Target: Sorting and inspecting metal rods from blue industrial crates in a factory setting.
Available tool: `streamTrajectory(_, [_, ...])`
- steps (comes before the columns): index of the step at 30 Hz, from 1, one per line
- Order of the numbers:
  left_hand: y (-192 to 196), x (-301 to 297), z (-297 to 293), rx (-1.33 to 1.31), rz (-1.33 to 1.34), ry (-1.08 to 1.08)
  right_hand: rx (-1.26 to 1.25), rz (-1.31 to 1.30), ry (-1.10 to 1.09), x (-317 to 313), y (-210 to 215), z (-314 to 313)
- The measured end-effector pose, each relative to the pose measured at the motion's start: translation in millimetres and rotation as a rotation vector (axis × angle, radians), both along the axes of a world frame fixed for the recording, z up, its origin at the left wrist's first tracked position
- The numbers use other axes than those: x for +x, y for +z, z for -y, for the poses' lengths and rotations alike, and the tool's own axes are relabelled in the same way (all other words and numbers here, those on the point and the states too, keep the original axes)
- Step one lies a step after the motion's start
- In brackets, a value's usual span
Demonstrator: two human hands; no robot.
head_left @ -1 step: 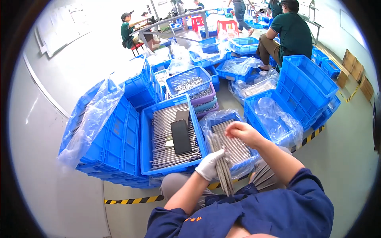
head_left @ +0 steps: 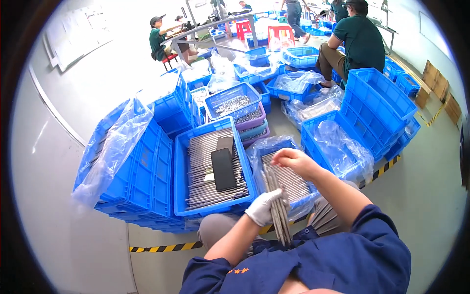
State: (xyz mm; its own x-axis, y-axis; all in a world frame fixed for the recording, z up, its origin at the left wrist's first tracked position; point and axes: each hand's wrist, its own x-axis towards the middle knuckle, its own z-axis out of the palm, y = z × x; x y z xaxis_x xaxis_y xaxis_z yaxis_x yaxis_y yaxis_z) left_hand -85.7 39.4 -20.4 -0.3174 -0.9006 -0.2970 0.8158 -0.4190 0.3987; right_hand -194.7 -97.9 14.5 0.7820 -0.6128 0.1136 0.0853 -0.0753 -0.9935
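Note:
My left hand (head_left: pixel 262 208), in a white glove, is closed around a bundle of thin grey metal rods (head_left: pixel 280 218). The bundle stands at a slant above my lap. Just beyond its upper end is my bare right hand (head_left: pixel 297 162), with fingers bent and drawn together; whatever they may hold is too small or hidden to make out. Beneath that hand, rows of similar rods (head_left: pixel 299 190) lie in a blue crate lined with clear plastic (head_left: pixel 254 149). More rods fill the blue crate (head_left: pixel 179 176) to the left, where a black phone (head_left: pixel 223 171) rests on top.
Stacked blue crates (head_left: pixel 142 171) rise at my left and others (head_left: pixel 377 108) at the right. A blue basket (head_left: pixel 210 105) of small metal parts tops a stack ahead. Plastic film (head_left: pixel 338 142) fills a crate on the right. A co-worker (head_left: pixel 362 44) sits beyond it.
The bundle and my left hand have shifted slightly right and down. My right hand has moved a little to the left, over the bundle's upper end.

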Motion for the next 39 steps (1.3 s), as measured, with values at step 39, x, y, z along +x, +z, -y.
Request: streamTrajectory(39, [64, 81, -40, -0.261, 0.631, 0.381, 0.481, 0.147, -0.373, 27, -54, 23])
